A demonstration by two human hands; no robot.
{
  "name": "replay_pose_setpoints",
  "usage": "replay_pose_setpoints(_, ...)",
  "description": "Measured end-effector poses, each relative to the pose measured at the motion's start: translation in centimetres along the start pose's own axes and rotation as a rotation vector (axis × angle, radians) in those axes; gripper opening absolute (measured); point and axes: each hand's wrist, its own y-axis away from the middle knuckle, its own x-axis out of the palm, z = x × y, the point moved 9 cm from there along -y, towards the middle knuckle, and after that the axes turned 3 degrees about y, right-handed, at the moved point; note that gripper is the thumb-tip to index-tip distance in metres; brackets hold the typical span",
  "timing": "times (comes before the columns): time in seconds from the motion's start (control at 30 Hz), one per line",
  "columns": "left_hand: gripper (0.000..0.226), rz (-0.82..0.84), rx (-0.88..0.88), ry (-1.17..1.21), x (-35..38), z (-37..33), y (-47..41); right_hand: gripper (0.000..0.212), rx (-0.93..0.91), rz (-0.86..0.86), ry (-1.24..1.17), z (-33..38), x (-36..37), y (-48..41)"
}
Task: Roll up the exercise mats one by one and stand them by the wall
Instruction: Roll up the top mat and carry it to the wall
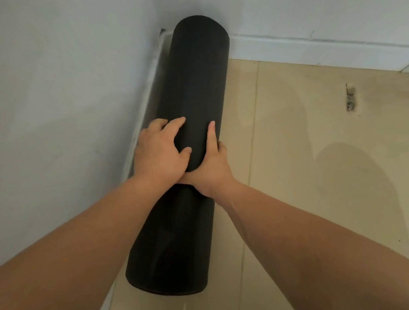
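A white wall (36, 98) is running along the left. Just beside it, the left hand (158, 155) is gripping the rolled black mat (194, 84), with its fingers spread and curved over the roll. The mat is pointing its far end into the corner, near end toward the camera. The right hand (213, 169) is clasping the roll's right side, one digit lying straight along it and the rest hidden underneath. Beige floor (312, 141) is stretching away to the right.
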Motion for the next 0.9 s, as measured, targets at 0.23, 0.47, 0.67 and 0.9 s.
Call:
replay_pose_setpoints(0.23, 0.073, 0.115, -0.023, -0.153, 0.0, 0.9, -0.7, 0.139, -0.053, 0.049, -0.024, 1.0, 1.5, -2.3)
replay_pose_setpoints(0.47, 0.073, 0.167, -0.037, -0.206, -0.1, 0.9, -0.8, 0.137, 0.000, 0.073, -0.045, -1.0, 0.0, -0.1)
replay_pose_setpoints(0.67, 0.072, 0.183, -0.041, -0.249, 0.1, 0.6, -0.5, 0.125, 0.036, 0.112, 0.066, -0.1, -0.1, 0.6)
replay_pose_setpoints(0.9, 0.077, 0.219, 0.020, -0.542, -0.3, -1.7, 0.1, 0.114, 0.052, 0.221, 0.162, -0.3, -2.1, 2.1)
